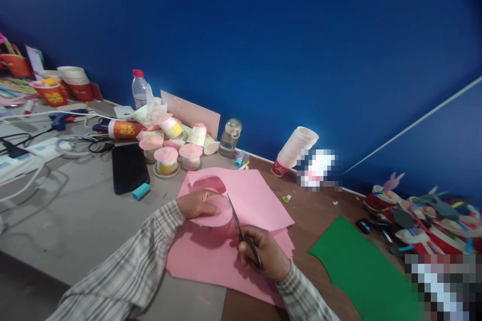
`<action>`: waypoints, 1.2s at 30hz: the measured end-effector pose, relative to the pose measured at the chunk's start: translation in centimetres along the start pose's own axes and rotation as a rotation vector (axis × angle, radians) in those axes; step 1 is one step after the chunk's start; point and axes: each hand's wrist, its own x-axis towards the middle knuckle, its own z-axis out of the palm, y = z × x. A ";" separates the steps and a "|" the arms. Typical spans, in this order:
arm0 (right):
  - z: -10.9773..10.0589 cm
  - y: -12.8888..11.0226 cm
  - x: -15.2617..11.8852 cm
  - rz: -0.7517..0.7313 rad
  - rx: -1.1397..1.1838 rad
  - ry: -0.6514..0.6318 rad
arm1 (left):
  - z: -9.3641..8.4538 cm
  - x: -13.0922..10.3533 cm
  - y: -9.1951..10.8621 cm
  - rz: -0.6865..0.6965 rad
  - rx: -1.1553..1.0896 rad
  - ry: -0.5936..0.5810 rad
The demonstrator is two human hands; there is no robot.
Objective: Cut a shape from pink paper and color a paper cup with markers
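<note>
Stacked paper cups (77, 84) line the far left of the cluttered surface (90, 220), by its back edge, with a black phone (130, 168) lying nearer the front. Just right of the phone, pink-topped cups (166, 160) stand finished, by the look of them, while the paper cutting at the middle of the surface appears only partway done: the round pink piece (216, 216) shows a smooth curve on its near side, but a curled strip (211, 180) loops beyond it, and whether the two are fully parted cannot be told. The left hand (198, 204) has its fingers clamped on the round piece — thumb flat on top, the others mostly hidden below — over pink sheets (256, 190) that show plenty of uncut paper. To the right, the fingers of the right hand (265, 253) are wrapped about the handles of dark scissors (234, 212), blades alongside the piece's right rim, their gap too narrow to judge. Farther right, white cups (295, 145) lean in a stack by the back edge, a green sheet (361, 261) lies nearer the front, and decorated cups (380, 199) crowd the far right.
</note>
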 end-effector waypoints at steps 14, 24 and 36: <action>0.2 0.6 0.4 -0.015 0.032 0.051 | 0.6 -0.4 1.0 0.012 -0.028 -0.003; 0.1 0.7 0.4 0.001 -0.040 0.046 | 0.1 -0.2 0.7 0.019 0.226 -0.011; 0.1 0.8 0.5 0.002 -0.150 0.075 | 0.1 -0.1 0.5 -0.005 0.259 -0.040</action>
